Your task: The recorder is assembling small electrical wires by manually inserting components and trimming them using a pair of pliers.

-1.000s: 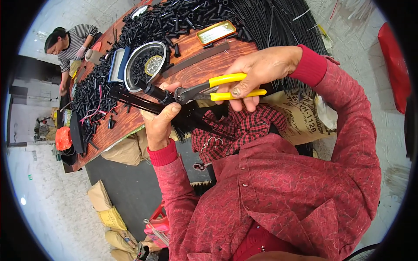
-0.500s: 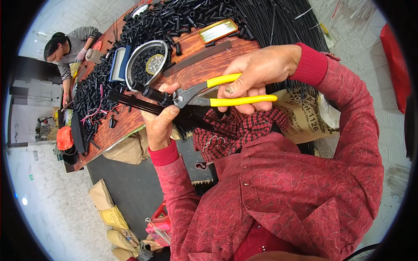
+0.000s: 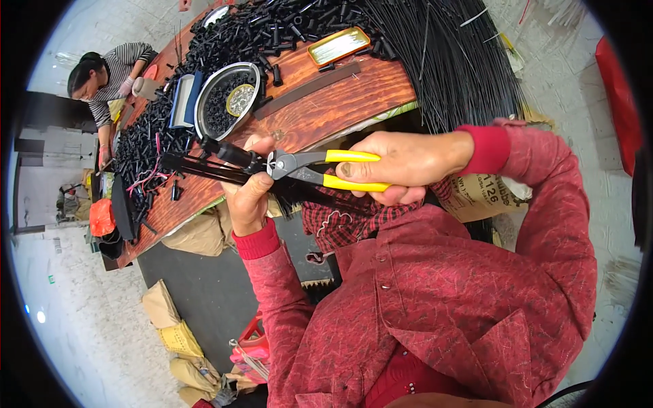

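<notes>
My right hand is closed around the yellow handles of a pair of pliers, squeezing them nearly together. The grey jaws rest at the end of a black tubular piece, held between the thumb and fingers of my left hand. Also in my left hand is a bundle of thin black strands, which runs past the tube and sticks out on both sides. What lies between the jaws is too small to make out. Both hands are above the near edge of the wooden table.
On the table are heaped black tubes, a metal bowl of small black parts, a yellow-rimmed tray, a flat dark bar and long black strands. Another person works at the far left. A printed sack stands beside my right forearm.
My right hand has closed the plier handles together and moved slightly down and left. My left hand stays nearly in place, with the tube and strands shifted a little left.
</notes>
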### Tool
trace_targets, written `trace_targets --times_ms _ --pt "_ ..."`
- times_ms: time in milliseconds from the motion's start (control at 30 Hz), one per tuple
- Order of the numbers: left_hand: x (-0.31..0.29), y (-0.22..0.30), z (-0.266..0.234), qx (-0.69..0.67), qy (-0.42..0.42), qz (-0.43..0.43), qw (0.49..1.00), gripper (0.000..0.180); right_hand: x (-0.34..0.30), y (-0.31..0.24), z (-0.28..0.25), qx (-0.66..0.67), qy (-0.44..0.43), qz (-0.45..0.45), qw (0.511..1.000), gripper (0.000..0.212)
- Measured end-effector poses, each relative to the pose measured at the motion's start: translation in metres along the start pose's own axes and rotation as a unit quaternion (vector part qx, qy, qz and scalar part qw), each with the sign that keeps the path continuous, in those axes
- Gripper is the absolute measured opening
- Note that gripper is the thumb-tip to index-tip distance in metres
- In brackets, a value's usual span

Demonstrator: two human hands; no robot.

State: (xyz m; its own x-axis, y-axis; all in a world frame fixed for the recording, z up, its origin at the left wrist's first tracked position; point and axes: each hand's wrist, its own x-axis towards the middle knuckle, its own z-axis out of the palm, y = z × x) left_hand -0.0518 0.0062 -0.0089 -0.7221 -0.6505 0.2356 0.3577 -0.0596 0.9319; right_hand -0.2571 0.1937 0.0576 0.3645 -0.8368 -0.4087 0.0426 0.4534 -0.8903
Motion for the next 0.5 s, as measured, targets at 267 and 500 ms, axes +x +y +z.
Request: trace_targets --times_ms 267,500 --pt "0.002 -0.011 -0.016 -0.090 -0.041 -0.033 0.995 0.075 0.013 0.016 -0.005 -0.002 0.061 -0.109 0.992 0.048" --pt "0.008 -0.026 -0.016 -0.137 -0.011 0.022 0.990 0.064 0.015 0.012 -0.010 -0.097 0.091 -0.105 0.986 0.049"
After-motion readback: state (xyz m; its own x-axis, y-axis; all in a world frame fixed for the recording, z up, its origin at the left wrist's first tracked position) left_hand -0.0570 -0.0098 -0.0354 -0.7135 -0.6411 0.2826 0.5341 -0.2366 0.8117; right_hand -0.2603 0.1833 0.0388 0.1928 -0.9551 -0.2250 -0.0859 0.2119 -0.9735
